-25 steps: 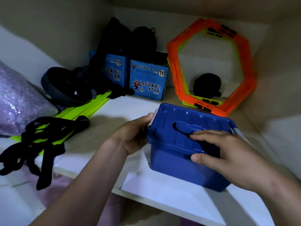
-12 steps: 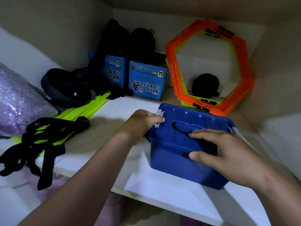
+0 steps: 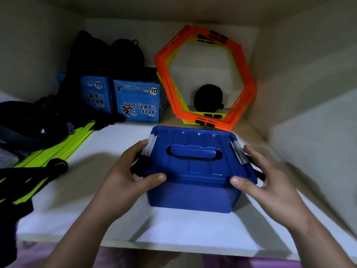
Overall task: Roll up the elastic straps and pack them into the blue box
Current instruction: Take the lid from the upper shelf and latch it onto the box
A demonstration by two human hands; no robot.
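The blue box [image 3: 193, 194] stands on the white shelf [image 3: 119, 144] with its lid on and a handle on top. It has a white clip at each end. My left hand [image 3: 127, 175] grips the box's left end, thumb on the front edge of the lid. My right hand [image 3: 266, 180] grips the right end the same way. Black elastic straps [image 3: 29, 182] lie tangled over yellow-green slats [image 3: 63, 147] at the left edge of the shelf.
Two blue "Lucky Star" cartons [image 3: 139, 101] stand at the back. Orange hexagon rings [image 3: 204, 80] lean on the back wall with a black round thing [image 3: 208, 97] behind them. Dark gear [image 3: 29, 120] lies at the left. Side walls close in on both sides.
My right hand left the lid's top and took the box's right end. My left hand slid down to grip the left end. The box now faces me squarely and the view has shifted left.
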